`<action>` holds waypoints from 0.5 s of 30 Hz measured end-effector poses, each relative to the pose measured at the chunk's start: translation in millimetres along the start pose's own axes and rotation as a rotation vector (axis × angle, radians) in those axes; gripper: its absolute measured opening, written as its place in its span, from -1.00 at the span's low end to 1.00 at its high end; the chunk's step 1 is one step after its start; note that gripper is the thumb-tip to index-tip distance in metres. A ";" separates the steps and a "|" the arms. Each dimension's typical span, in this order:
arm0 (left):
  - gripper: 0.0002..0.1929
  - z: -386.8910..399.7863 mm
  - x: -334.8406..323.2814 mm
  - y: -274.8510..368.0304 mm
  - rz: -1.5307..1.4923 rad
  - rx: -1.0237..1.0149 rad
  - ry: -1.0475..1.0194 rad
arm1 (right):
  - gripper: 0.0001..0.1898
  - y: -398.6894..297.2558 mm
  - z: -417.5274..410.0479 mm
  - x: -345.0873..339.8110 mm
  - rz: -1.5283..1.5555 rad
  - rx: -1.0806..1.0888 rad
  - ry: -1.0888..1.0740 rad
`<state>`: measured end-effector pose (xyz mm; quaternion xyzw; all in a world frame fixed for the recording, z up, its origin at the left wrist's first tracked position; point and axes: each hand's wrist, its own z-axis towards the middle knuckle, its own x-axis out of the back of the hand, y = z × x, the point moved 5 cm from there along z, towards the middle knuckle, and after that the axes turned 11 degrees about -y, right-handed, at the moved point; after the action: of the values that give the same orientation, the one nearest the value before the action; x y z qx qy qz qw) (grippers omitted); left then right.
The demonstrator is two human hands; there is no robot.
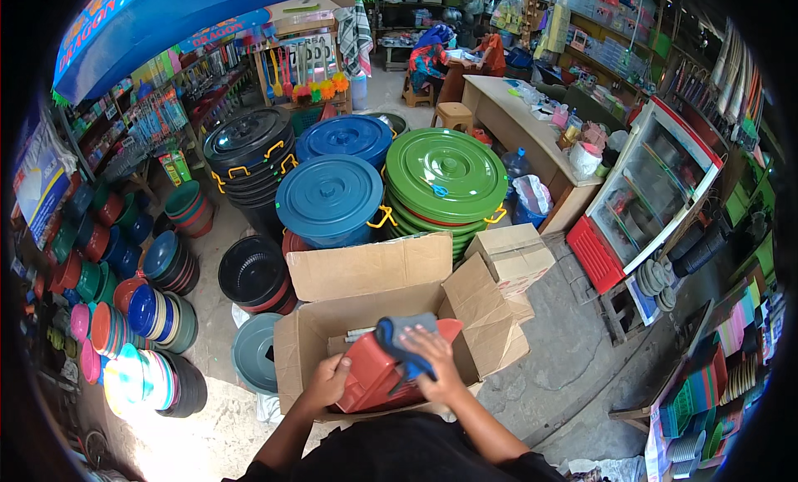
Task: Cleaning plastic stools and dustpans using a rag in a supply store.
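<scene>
My left hand grips the near-left edge of a red plastic piece, its thumb on top. The exact kind of ware is hard to tell. With fingers spread over it, my right hand presses a folded grey and blue cloth onto the red plastic. Both hands work above an opened cardboard box, whose flaps are folded outward. More red plastic shows under the cloth, inside the box. Some pale rolled or stick-like items lie by the box's far wall, partly hidden.
Beyond the box stand large lidded tubs: a blue one and a green one with scissors on its lid. A smaller carton is at right, a grey basin at left. Two people sit near the long desk.
</scene>
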<state>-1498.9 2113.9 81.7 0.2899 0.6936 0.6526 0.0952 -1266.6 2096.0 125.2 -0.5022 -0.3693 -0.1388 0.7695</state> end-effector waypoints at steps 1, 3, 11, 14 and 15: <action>-0.63 -4.5 6.8 11.8 0.028 -0.027 0.074 | -0.30 15.8 -0.9 9.3 0.019 -0.074 0.048; -0.61 -10.2 15.4 26.4 0.055 -0.051 0.152 | -0.39 47.1 -6.7 25.0 0.048 -0.191 0.187; -0.59 -2.6 11.4 24.6 0.018 -0.049 0.111 | -0.50 101.2 2.5 19.9 0.539 -0.365 0.398; -0.61 3.8 0.0 20.0 -0.090 -0.062 0.140 | -0.45 69.9 13.5 6.5 0.194 -0.383 0.344; -0.61 7.6 -5.0 17.2 -0.092 -0.059 0.142 | -0.42 47.2 19.3 1.1 0.189 -0.343 0.258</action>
<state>-1486.2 2117.4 96.0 0.2078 0.6917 0.6865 0.0838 -1246.6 2134.6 98.6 -0.6362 -0.1901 -0.1898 0.7233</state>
